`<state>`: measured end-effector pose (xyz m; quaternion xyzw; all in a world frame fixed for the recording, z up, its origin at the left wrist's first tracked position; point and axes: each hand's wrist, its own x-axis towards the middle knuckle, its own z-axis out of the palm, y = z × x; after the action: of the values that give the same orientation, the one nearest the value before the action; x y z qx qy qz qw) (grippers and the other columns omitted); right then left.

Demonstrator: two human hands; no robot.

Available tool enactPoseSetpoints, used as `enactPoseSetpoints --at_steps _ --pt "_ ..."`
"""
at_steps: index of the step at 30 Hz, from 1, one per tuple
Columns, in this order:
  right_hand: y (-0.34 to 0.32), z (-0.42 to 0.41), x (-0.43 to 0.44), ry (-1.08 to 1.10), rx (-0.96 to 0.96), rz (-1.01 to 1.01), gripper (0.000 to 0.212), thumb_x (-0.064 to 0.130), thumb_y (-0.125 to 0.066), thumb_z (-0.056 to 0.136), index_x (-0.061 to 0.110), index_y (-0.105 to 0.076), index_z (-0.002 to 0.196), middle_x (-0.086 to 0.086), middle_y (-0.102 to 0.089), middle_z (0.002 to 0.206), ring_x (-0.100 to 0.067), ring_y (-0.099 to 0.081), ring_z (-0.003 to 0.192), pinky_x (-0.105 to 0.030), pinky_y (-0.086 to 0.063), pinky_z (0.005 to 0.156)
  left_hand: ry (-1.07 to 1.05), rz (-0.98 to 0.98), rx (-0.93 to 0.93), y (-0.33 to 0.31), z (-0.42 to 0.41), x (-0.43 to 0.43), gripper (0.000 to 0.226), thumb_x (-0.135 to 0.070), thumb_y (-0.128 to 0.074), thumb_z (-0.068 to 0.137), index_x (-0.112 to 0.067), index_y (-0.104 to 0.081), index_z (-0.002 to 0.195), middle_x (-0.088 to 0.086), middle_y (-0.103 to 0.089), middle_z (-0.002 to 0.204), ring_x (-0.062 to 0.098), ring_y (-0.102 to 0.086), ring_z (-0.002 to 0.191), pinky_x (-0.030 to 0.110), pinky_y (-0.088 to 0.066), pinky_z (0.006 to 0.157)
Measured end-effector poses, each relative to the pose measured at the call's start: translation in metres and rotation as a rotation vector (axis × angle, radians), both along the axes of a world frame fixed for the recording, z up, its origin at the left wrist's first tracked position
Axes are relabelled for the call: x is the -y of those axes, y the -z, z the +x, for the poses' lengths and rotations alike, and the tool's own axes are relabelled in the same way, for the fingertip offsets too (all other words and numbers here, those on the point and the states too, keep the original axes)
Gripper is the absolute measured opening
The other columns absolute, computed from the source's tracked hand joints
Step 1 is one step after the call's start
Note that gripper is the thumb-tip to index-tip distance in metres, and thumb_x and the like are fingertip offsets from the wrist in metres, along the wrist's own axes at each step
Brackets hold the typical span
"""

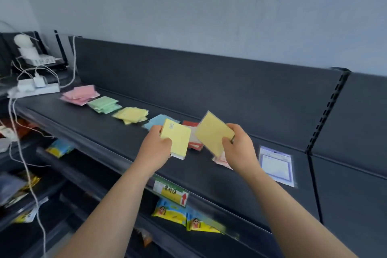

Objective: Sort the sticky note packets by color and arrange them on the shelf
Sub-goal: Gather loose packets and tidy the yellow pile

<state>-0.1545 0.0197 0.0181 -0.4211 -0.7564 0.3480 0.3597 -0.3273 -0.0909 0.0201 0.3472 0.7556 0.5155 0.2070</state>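
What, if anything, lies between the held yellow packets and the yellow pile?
Only the flat blue pile, lying on the shelf between the held packets and the yellow pile. The packets are above the shelf, so they can probably clear it.

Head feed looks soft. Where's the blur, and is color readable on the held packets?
Head view: blur smears the snack packs and cables; wide-angle bows the shelf; no glare; the pale packet in the left hand and darker packet in the right hand both read yellow.
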Motion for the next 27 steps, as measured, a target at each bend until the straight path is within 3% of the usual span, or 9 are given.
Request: enactPoseSetpoints --at_steps 2,5,8,13,16,21,27 --pt "-0.001 -0.019 -0.008 -0.012 -0.019 0.009 0.038 0.006 -0.042 0.093 0.018 -0.049 0.128 0.002 -0.059 0.109 -0.014 -0.052 0.084 -0.021 -0.038 0.061 -0.039 -0.001 -0.010 0.003 -0.017 0.000 0.024 -0.007 -0.042 0.094 -0.023 -0.046 0.111 -0.010 -0.057 0.099 0.018 -0.061 0.092 0.049 -0.056 0.085" --pt "0.002 -0.046 -0.019 -0.032 -0.061 0.017 0.033 0.007 -0.043 0.092 0.019 -0.050 0.122 0.003 -0.059 0.098 -0.015 -0.055 0.077 -0.023 -0.039 0.057 -0.113 0.008 -0.012 0.010 -0.043 -0.002 0.023 -0.009 -0.043 0.093 -0.024 -0.046 0.111 -0.008 -0.057 0.102 0.020 -0.061 0.096 0.050 -0.055 0.087" --pt "0.006 -0.073 -0.023 -0.055 -0.062 0.015 0.033 0.008 -0.044 0.091 0.021 -0.051 0.120 0.001 -0.061 0.102 -0.018 -0.057 0.082 -0.026 -0.040 0.061 -0.169 0.004 -0.026 0.018 -0.067 -0.004 0.021 -0.011 -0.045 0.093 -0.024 -0.046 0.109 -0.008 -0.057 0.101 0.022 -0.060 0.097 0.051 -0.054 0.087" --pt "0.010 -0.120 -0.030 -0.102 -0.029 0.019 0.032 0.007 -0.046 0.092 0.019 -0.052 0.122 0.003 -0.059 0.103 -0.011 -0.053 0.079 -0.015 -0.036 0.056 -0.253 0.022 -0.070 0.023 -0.112 -0.006 0.027 -0.012 -0.044 0.094 -0.018 -0.047 0.120 -0.001 -0.058 0.110 0.023 -0.059 0.098 0.048 -0.054 0.086" --pt "0.008 -0.155 -0.034 -0.105 -0.041 0.002 0.029 0.006 -0.045 0.092 0.020 -0.052 0.118 0.002 -0.059 0.093 -0.010 -0.052 0.064 -0.014 -0.037 0.048 -0.286 0.031 -0.106 0.018 -0.148 -0.014 0.034 -0.012 -0.042 0.095 -0.015 -0.046 0.128 0.001 -0.057 0.115 0.024 -0.058 0.100 0.046 -0.053 0.087" --pt "0.005 -0.214 -0.041 -0.058 -0.063 -0.006 0.032 0.008 -0.046 0.092 0.019 -0.053 0.121 0.003 -0.057 0.088 -0.010 -0.049 0.063 -0.022 -0.037 0.055 -0.238 -0.014 -0.200 0.012 -0.210 -0.036 0.021 -0.012 -0.042 0.098 -0.010 -0.053 0.116 0.005 -0.058 0.104 0.022 -0.054 0.087 0.033 -0.039 0.068" --pt "0.002 -0.266 -0.040 0.045 -0.066 -0.033 0.030 0.010 -0.047 0.093 0.019 -0.052 0.121 0.009 -0.056 0.083 -0.008 -0.050 0.059 -0.019 -0.038 0.051 -0.125 -0.088 -0.339 0.011 -0.263 -0.064 0.013 -0.012 -0.045 0.099 -0.006 -0.054 0.104 0.004 -0.054 0.095 0.018 -0.047 0.083 0.026 -0.032 0.069"
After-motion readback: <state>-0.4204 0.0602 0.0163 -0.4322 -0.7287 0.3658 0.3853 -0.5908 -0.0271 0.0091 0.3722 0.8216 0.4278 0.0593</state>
